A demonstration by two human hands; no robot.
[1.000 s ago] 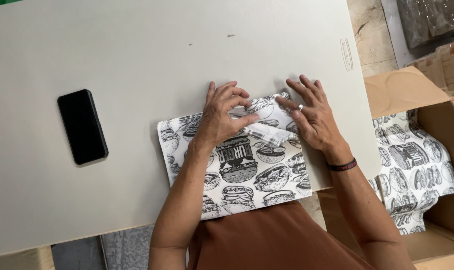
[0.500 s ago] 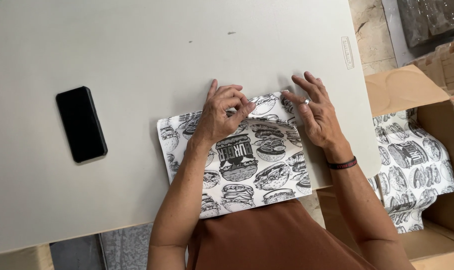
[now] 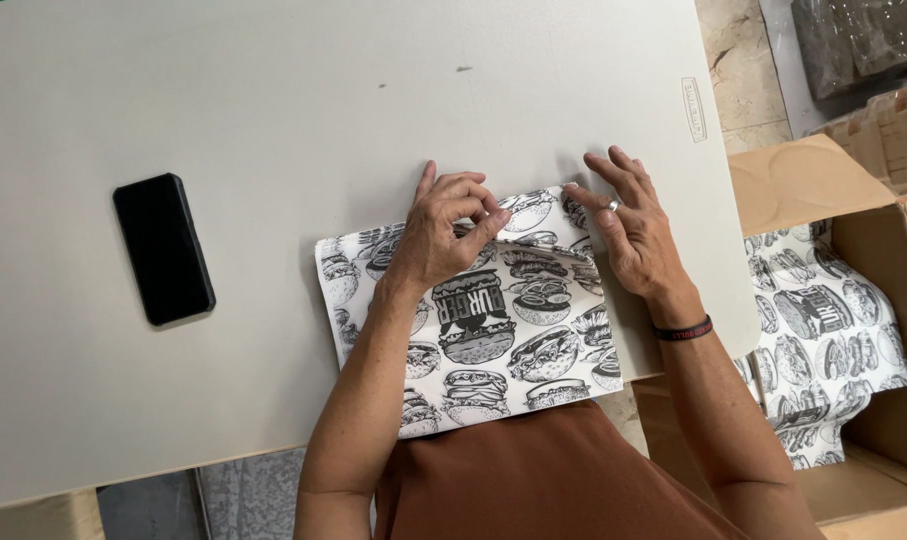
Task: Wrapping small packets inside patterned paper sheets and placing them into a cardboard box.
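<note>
1. This looks like a packing room for a food shop
2. A big plain table (image 3: pixel 273 100) is for work
3. A cardboard box (image 3: pixel 873 300) holds many burger-picture papers (image 3: pixel 823 330)

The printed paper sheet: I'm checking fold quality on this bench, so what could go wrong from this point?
The printed paper sheet overhangs the table edge nearest the person, so it might slip or skew while being folded. The left hand pinches the far edge while the right hand only rests beside it, so the fold could come out uneven. The black phone seems safely apart.
</note>
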